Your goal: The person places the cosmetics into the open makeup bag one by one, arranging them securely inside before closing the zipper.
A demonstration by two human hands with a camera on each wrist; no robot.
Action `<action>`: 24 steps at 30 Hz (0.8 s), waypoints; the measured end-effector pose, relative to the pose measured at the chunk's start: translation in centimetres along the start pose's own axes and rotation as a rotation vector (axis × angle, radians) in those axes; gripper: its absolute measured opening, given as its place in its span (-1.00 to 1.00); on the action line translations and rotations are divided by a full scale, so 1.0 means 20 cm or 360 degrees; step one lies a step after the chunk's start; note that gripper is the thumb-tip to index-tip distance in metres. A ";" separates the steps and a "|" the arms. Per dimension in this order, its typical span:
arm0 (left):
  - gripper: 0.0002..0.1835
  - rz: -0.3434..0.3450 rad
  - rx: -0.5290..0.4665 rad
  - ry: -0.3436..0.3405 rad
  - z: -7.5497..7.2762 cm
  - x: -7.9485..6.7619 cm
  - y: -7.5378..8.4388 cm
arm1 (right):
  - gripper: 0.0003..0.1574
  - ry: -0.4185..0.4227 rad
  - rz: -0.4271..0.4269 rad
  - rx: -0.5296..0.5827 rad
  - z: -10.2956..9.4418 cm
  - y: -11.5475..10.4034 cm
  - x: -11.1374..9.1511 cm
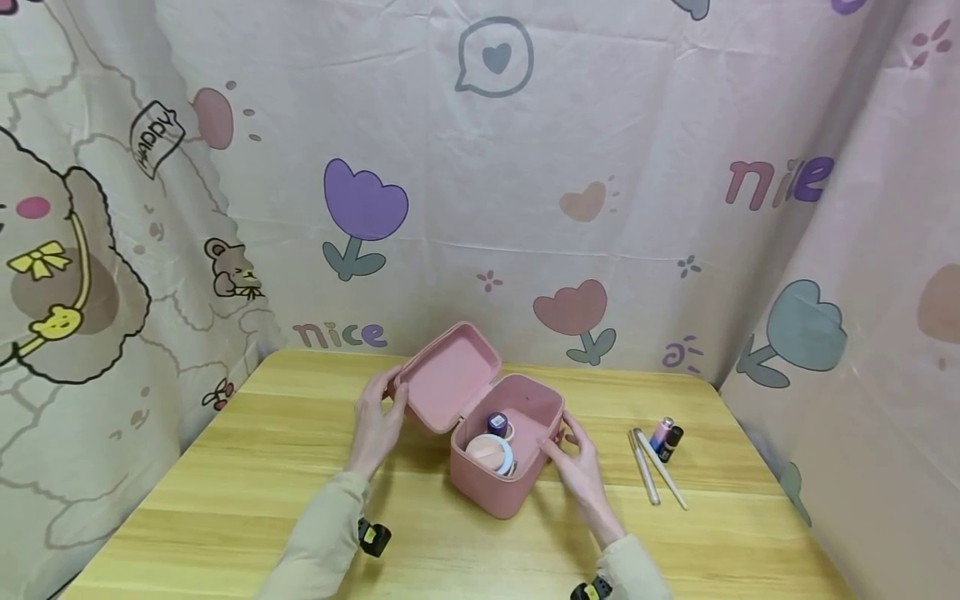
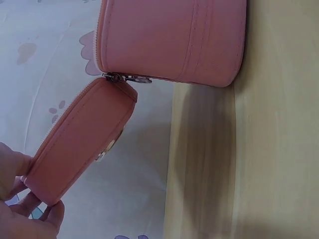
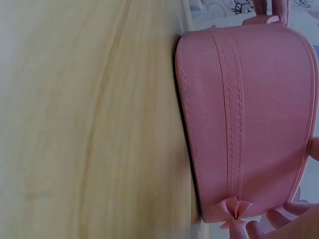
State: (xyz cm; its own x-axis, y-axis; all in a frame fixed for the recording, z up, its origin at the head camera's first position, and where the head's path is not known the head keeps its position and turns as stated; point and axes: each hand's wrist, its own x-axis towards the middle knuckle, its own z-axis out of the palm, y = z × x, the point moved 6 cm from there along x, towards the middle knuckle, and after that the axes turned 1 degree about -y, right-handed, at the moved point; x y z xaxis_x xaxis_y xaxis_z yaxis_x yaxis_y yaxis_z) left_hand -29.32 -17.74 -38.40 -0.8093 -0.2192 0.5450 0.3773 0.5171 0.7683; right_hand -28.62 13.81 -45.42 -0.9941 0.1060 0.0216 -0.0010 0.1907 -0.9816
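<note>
A pink zip-up makeup case [image 1: 491,493] stands on the table with its lid [image 1: 452,375] swung up to the left. My left hand [image 1: 378,423] pinches the lid's outer edge between thumb and fingers. On the right side of the case, my right hand [image 1: 577,467] holds the body, thumb at the rim. In the right wrist view its fingers lie near a pink bow [image 3: 235,210]. Inside the case are a powder puff [image 1: 486,452] in a pale blue round holder and a small dark purple-capped container [image 1: 497,423]; other small items there are partly hidden.
Right of the case on the wooden table [image 1: 247,492] lie two slim pens [image 1: 645,468], a pink-and-blue tube [image 1: 661,434] and a small black bottle [image 1: 672,444]. A printed curtain [image 1: 465,192] encloses the table's back and sides.
</note>
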 end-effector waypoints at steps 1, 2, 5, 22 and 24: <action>-0.65 -0.0003 -0.0011 0.0006 0.00 -0.01 0.00 | -0.11 0.0001 0.0000 -0.0003 0.00 0.00 0.00; -0.64 -0.0007 -0.0014 0.0008 -0.01 -0.01 0.01 | -0.12 0.0005 0.0001 -0.0009 -0.01 0.00 0.01; -0.65 -0.0003 -0.0015 0.0033 -0.02 -0.04 0.02 | -0.15 0.0021 -0.0008 -0.0008 -0.02 0.01 0.01; -0.61 -0.0028 0.0079 0.0096 -0.07 -0.16 0.08 | -0.31 -0.0070 -0.0225 -0.0117 -0.05 -0.04 -0.01; -0.60 -0.0024 0.0089 0.0105 -0.07 -0.17 0.09 | -0.31 -0.0102 -0.0219 -0.0102 -0.04 -0.05 -0.02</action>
State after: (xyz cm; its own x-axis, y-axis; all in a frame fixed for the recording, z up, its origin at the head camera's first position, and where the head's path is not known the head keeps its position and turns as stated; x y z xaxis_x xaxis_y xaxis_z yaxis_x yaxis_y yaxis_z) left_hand -25.19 -17.30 -38.49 -0.7826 -0.2807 0.5557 0.3378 0.5583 0.7577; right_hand -28.22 14.45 -44.36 -0.9899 0.0127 0.1409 -0.1327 0.2615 -0.9560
